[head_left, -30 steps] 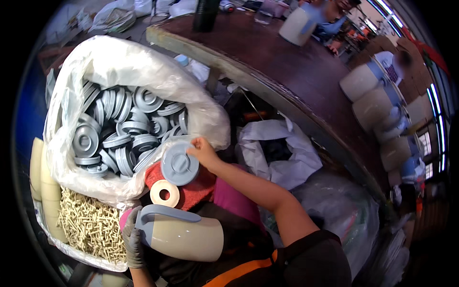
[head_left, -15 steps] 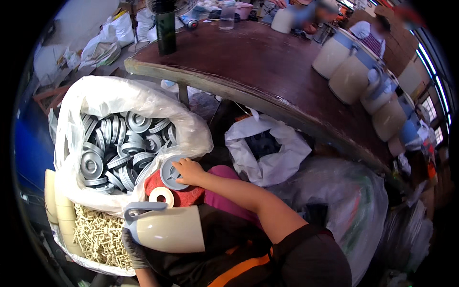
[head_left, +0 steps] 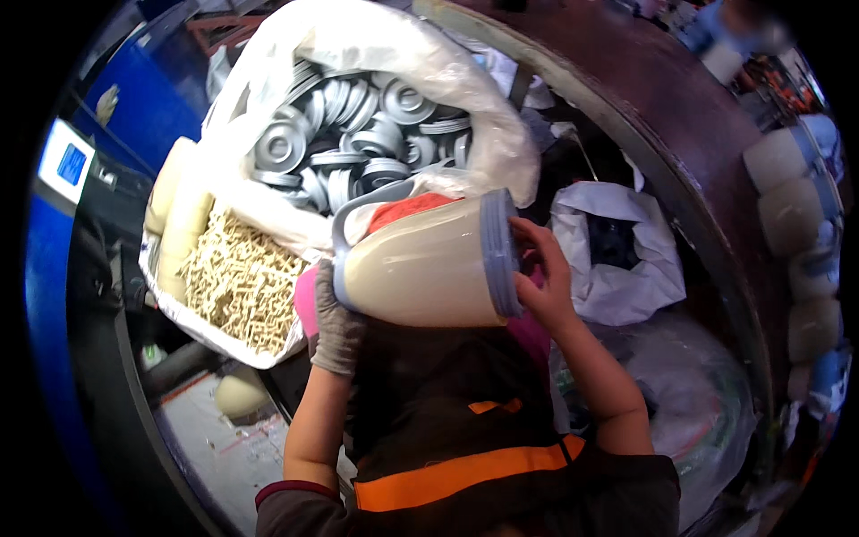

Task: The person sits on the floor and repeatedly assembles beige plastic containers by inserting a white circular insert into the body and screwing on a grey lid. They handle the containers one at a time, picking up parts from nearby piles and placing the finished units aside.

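A cream jug or thermos body [head_left: 420, 268] lies on its side above my lap, its blue-grey handle [head_left: 344, 224] toward the left. My left hand [head_left: 338, 327], in a grey glove, is closed around the handle end. At the right end sits a blue-grey ringed base cap [head_left: 497, 255]. My bare right hand [head_left: 546, 277] has its fingers curled over this cap, thumb at the near side and fingertips on the far side. A red cloth [head_left: 407, 211] shows behind the jug.
A white sack of grey round caps [head_left: 403, 98] stands ahead. Left of it is a bag of small cream plastic pieces [head_left: 242, 277]. A white bag with dark parts [head_left: 617, 259] stands to the right, below a dark red table [head_left: 626, 80] bearing several cream jugs [head_left: 792, 215].
My right hand has brought the grey cap from the red cloth to the jug's right end. The jug has been lifted and turned slightly. The view has swung, so the sacks appear farther right.
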{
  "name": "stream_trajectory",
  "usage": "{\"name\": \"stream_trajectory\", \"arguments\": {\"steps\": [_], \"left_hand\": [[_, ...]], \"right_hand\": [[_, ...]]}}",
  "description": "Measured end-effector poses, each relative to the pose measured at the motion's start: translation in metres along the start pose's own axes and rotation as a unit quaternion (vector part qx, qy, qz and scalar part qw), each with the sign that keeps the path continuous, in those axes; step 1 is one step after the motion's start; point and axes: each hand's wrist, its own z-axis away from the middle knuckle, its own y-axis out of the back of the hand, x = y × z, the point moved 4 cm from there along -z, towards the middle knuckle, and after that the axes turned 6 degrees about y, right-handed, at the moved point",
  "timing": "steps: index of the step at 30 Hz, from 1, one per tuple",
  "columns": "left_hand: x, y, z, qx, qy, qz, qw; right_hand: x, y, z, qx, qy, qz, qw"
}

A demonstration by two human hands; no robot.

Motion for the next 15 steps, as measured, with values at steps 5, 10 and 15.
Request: {"name": "stream_trajectory", "arguments": {"steps": [5,10,15], "left_hand": [[-0.003,0.009,0.015,0.047,0.046,0.046,0.997],[-0.002,0.016,0.019,0.025,0.074,0.074,0.994],[-0.003,0.01,0.025,0.039,0.091,0.021,0.995]], "right_hand": [[-0.006,-0.006,0.009,-0.022,0.028,0.046,0.998],[-0.005,-0.006,0.009,-0.026,0.038,0.03,0.998],[-0.003,-0.005,0.011,-0.043,0.111,0.052,0.992]]}}
